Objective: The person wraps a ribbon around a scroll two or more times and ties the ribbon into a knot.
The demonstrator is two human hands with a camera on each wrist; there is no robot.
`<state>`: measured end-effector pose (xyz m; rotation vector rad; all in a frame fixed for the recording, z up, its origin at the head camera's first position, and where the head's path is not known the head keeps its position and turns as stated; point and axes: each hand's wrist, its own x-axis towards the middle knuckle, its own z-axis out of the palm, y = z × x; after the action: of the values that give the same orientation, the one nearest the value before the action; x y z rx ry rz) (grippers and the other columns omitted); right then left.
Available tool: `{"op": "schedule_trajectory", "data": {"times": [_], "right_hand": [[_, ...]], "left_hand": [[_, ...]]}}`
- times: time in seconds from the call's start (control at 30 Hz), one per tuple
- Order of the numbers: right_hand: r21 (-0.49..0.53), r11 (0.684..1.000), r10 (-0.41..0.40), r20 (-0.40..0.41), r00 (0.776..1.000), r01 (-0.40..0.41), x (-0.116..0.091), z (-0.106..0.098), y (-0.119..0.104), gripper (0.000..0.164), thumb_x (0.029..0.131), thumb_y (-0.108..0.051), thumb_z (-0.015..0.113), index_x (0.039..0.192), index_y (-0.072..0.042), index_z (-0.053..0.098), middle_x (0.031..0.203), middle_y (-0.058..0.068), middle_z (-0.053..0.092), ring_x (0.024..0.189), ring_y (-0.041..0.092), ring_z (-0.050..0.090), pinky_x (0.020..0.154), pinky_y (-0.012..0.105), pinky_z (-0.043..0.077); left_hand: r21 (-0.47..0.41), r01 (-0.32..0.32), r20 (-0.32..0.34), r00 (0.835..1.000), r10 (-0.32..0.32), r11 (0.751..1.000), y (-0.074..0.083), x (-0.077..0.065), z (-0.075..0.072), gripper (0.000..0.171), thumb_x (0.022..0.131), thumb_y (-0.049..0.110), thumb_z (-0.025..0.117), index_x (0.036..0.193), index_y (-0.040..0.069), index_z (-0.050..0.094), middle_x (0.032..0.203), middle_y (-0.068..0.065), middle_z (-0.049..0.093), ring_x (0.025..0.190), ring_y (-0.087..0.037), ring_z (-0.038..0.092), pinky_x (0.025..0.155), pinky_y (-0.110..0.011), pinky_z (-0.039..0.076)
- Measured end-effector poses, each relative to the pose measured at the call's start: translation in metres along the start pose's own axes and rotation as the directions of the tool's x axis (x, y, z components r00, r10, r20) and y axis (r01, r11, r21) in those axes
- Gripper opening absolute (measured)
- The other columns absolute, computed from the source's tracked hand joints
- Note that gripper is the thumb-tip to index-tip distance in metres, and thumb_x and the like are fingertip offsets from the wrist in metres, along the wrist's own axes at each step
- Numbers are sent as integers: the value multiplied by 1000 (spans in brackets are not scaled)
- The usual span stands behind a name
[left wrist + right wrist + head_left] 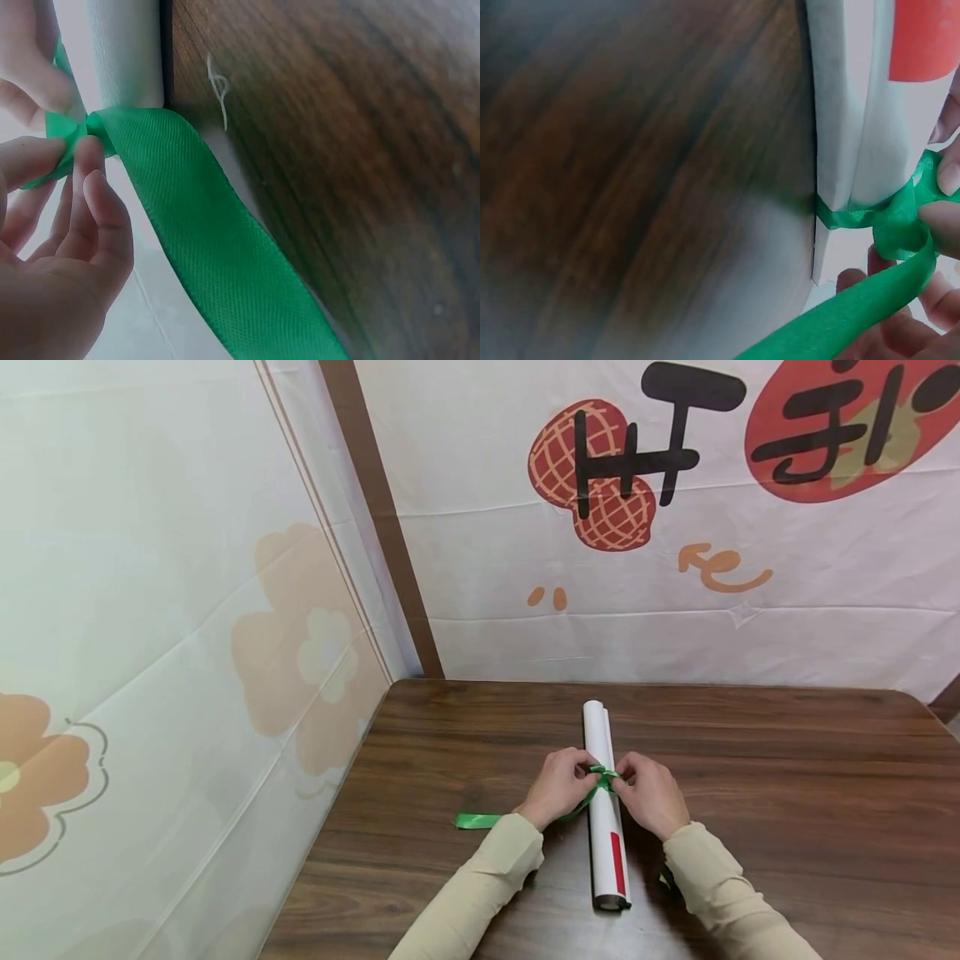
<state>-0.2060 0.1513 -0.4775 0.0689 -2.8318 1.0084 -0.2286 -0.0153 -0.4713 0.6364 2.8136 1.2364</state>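
Note:
A white paper roll [602,822] with a red strip [617,862] near its dark lower end lies lengthwise on the table. Green ribbon [604,779] circles its middle and is gathered there in a loop or knot. From the left side, my left hand [558,785] pinches the ribbon between thumb and fingers. Opposite it, my right hand [652,793] pinches another part of the ribbon. One loose ribbon tail [202,225] runs past the left hand to the table; another ribbon length [855,304] crosses the right fingers. The fingers partly hide the knot.
The brown wood-grain table [787,793] meets printed cloth walls [480,643] at the back and left. A white thread [217,90] lies beside the roll. Partly under the right sleeve is a small dark item [668,881], its kind unclear.

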Motion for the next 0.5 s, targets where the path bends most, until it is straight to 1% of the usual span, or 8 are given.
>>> {"op": "schedule_trajectory", "data": {"times": [0.2, 0.4, 0.5], "right_hand": [[3, 1000, -11, 0, 1000, 11, -1, 2, -1, 9, 87, -13, 65, 91, -10, 59, 86, 6, 67, 73, 18, 60, 61, 32, 44], [-1, 999, -34, 22, 999, 34, 1, 3, -1, 20, 88, -12, 62, 108, -8, 61, 96, 9, 70, 79, 23, 63, 63, 36, 47], [-13, 999, -41, 38, 998, 42, 2, 4, -2, 21, 90, -11, 60, 111, -9, 62, 98, 10, 70, 79, 23, 63, 63, 36, 47]], "left_hand": [[-8, -12, -3, 1000, 12, 1000, 1, -1, 0, 7, 90, 13, 67, 94, 13, 73, 85, 4, 61, 70, 0, 49, 62, -13, 43], [12, -33, -12, 999, 33, 999, 1, -1, 1, 7, 89, 14, 68, 94, 13, 73, 83, 4, 61, 68, 1, 48, 61, -12, 41], [21, -47, -23, 999, 48, 999, 1, -2, 2, 8, 89, 14, 68, 94, 13, 74, 82, 4, 61, 67, 1, 47, 61, -12, 41]]}}
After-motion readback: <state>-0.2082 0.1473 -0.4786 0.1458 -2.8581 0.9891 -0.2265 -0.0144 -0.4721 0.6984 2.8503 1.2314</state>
